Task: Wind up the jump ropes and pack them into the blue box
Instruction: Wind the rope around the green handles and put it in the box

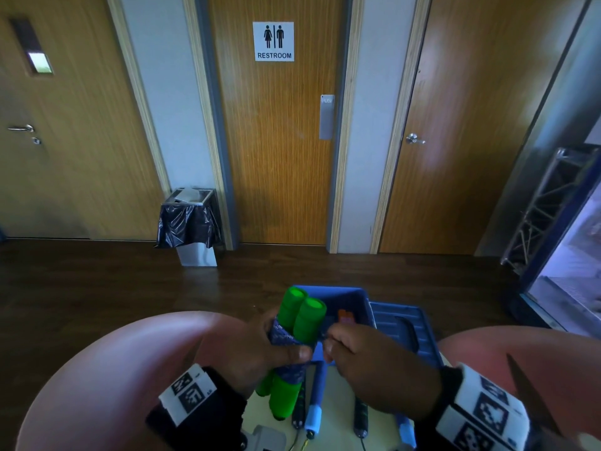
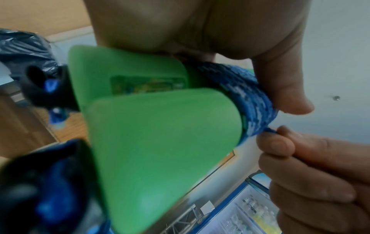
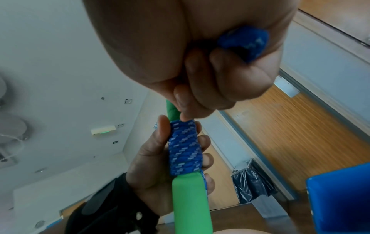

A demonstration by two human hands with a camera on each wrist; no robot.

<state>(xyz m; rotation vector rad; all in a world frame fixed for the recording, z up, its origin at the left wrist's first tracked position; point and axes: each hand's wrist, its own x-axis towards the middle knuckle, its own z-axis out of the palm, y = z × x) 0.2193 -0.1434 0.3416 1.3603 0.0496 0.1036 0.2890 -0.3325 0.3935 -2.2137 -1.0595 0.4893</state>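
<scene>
Left hand (image 1: pixel 257 349) grips a pair of green handles (image 1: pixel 300 315) held side by side, fingers and thumb curled round the blue patterned rope (image 1: pixel 286 333) that is wound in tight turns about their middle; the handles point up and away from the person, over the near edge of the blue box (image 1: pixel 364 304). Right hand (image 1: pixel 370 362) is closed to a fist just beside the wrap, fingertips pinching the loose end of the same rope; in the right wrist view a further bit of blue rope (image 3: pixel 245 42) shows inside the fist. In the left wrist view the rope coils (image 2: pixel 250 101) sit under the left thumb, and the right hand's fingers (image 2: pixel 280 145) touch the strand where it leaves the wrap. The blue box stands open on the pale desk (image 1: pixel 338 395), its lid (image 1: pixel 403 330) lying just to its right; something orange (image 1: pixel 344 315) lies inside, too small to identify. On the desk below the hands lie other rope handles: a blue one with a light-blue tip (image 1: pixel 317 398) and two dark ones (image 1: pixel 360 415), cords trailing toward the person. Behind, on the floor: a bin with a black liner (image 1: pixel 190 222) beside a wooden door with a restroom sign (image 1: pixel 273 41).
</scene>
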